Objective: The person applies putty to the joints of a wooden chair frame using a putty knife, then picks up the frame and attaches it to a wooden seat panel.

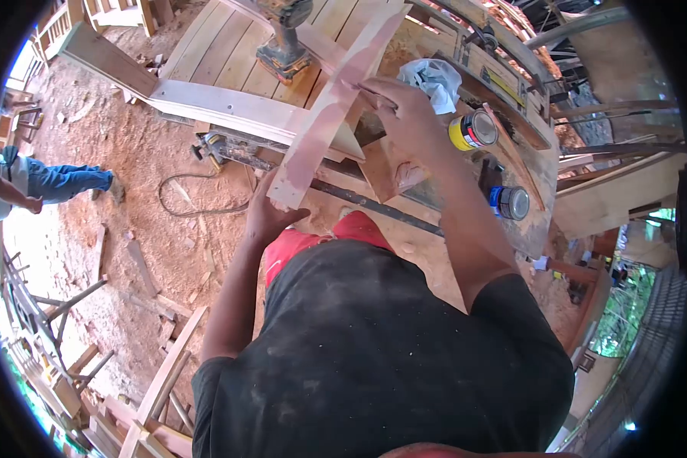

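Note:
A long wooden board (324, 126) with reddish and pale patches slants away from my body. My left hand (273, 217) grips its near end, the thumb along the end and the other fingers partly hidden at the side. Further up, my right hand (404, 107) has its bent fingers at the board's right edge, pinching it; their tips are partly hidden. Beyond the board, a dusty cordless drill (286, 57) stands on a slatted wooden panel (240, 57). To the right of my right hand lie a white plastic bag (433, 82) and a yellow-labelled can (473, 131).
A blue-labelled can (509, 203) stands on the workbench (530, 221). A toothed saw blade (502, 126) shows near the bench's right side. On the sawdust-covered ground sits a corded power tool (215, 149). Another person (61, 179) is at the far left; timber lies lower left.

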`<state>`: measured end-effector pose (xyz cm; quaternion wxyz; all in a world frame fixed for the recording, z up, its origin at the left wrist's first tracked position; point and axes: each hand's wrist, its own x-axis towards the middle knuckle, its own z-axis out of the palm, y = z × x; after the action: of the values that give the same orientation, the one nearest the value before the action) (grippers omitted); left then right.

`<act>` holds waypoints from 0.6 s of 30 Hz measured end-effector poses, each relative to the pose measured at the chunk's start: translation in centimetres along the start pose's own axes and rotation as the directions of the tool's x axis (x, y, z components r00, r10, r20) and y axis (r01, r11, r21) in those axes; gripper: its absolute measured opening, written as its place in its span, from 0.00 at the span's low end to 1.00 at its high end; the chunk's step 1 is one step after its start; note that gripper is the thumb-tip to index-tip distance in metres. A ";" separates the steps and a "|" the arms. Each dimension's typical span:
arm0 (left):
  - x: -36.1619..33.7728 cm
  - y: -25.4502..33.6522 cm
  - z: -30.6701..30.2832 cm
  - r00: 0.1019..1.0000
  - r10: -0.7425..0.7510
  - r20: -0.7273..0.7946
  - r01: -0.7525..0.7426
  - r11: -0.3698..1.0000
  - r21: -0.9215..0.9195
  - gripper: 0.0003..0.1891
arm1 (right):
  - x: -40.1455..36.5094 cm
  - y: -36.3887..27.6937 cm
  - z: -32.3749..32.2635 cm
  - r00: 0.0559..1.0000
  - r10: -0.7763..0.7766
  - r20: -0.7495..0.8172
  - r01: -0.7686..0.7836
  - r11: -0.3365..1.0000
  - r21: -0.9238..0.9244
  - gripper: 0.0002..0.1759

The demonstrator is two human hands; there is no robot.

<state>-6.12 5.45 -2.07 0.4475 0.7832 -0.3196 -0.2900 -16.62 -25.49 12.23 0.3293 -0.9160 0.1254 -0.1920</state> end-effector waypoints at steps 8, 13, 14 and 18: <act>1.5 0.5 -0.8 0.971 0.238 -0.024 -0.239 0.971 -0.015 0.32 | -3.0 -0.2 8.2 0.999 0.023 -0.036 -0.037 0.893 -0.449 0.21; 1.7 0.0 -1.1 0.968 0.252 0.005 -0.252 0.967 0.045 0.30 | -3.6 -2.6 7.7 0.992 0.060 0.108 0.015 0.808 -0.589 0.21; 1.8 -0.3 -1.0 0.966 0.258 -0.001 -0.257 0.965 0.056 0.30 | -3.7 -3.2 7.6 0.983 0.102 0.152 0.013 0.788 -0.616 0.20; 1.8 -0.7 -0.9 0.972 0.235 0.032 -0.235 0.972 -0.003 0.31 | -3.3 -5.2 6.2 0.948 0.185 0.258 0.012 0.792 -0.611 0.21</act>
<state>-4.10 4.80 -2.55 0.4732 0.7353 -0.4172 -0.2478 -16.32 -16.94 10.32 0.0431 -0.9844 0.1699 0.0171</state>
